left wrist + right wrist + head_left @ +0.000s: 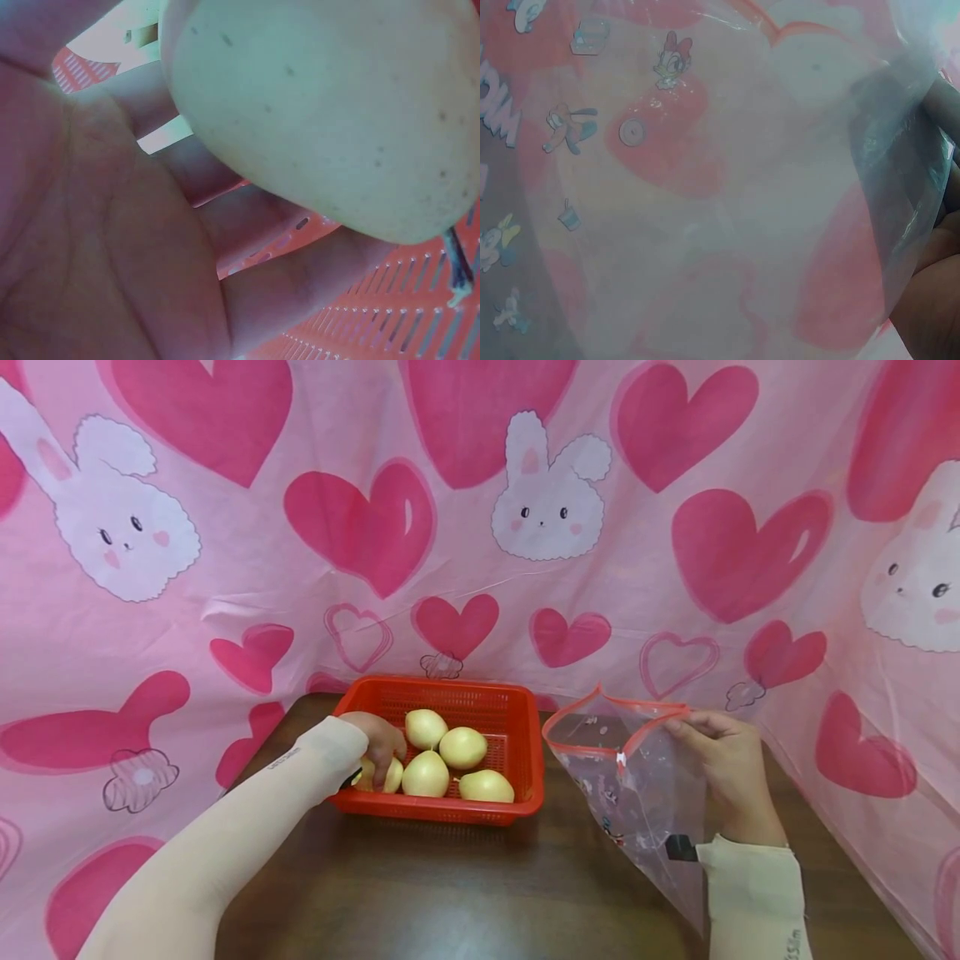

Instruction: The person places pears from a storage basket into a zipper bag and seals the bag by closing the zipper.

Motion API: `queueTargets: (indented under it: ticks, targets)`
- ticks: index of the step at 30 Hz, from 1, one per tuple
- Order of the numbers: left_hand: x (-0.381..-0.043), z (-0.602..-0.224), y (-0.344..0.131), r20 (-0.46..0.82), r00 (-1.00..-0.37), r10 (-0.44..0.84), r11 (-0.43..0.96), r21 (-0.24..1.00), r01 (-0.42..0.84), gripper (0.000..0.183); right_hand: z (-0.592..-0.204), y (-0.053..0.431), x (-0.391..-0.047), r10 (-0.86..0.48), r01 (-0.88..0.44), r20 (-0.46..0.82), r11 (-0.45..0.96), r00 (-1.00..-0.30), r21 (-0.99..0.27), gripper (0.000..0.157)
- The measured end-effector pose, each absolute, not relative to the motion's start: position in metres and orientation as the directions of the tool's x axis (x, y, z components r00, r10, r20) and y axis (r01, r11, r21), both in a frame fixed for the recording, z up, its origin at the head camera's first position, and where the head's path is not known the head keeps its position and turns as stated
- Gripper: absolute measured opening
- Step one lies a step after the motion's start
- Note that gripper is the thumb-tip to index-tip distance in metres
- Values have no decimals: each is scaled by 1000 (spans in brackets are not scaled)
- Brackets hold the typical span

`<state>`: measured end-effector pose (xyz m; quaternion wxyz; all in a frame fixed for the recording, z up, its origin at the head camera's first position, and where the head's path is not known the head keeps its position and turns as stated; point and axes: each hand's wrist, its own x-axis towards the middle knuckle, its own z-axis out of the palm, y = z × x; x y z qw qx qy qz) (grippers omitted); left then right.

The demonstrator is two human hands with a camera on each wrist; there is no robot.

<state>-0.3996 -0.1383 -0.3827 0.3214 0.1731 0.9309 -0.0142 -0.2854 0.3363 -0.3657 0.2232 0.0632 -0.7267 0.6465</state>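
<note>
My left hand (380, 743) reaches into the left end of a red plastic basket (525, 752). Its fingers curl round a pale yellow pear (386, 777); up close in the left wrist view the speckled pear (322, 112) shows a dark stem, and the palm stays apart from it. Beside it lie several more pears (425, 774). To the right, my right hand (727, 760) pinches the orange-red zip rim of a clear zip bag (645, 802), whose mouth gapes. Small cartoon prints mark the bag's film (705, 225) in the right wrist view; most of that hand is hidden there.
The basket stands at the back of a dark brown wooden table (465, 877). A pink curtain (480, 577) with hearts and rabbits hangs close behind and along both sides. The bag's lower corner hangs down toward the table's front right.
</note>
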Motion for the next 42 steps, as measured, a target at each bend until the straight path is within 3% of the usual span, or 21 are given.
queueTargets:
  ticks: [10,21,30,42]
  targets:
    - [-395,-378,-140,-608,-731,308,940,76,333,55,-365,338,-286,193,-386,417,179,-888,-905,18]
    - [-391,-370,-141,-590,-750,300,939,43,342,59,-363,338,-285,183,-381,419,206,-889,-901,18]
    - [-389,-367,-141,-590,-740,322,932,59,358,48,-363,339,-285,187,-388,426,208,-885,-898,17]
    - [-386,-359,-141,-585,-751,306,933,27,359,53,-360,340,-283,191,-370,409,206,-892,-906,19]
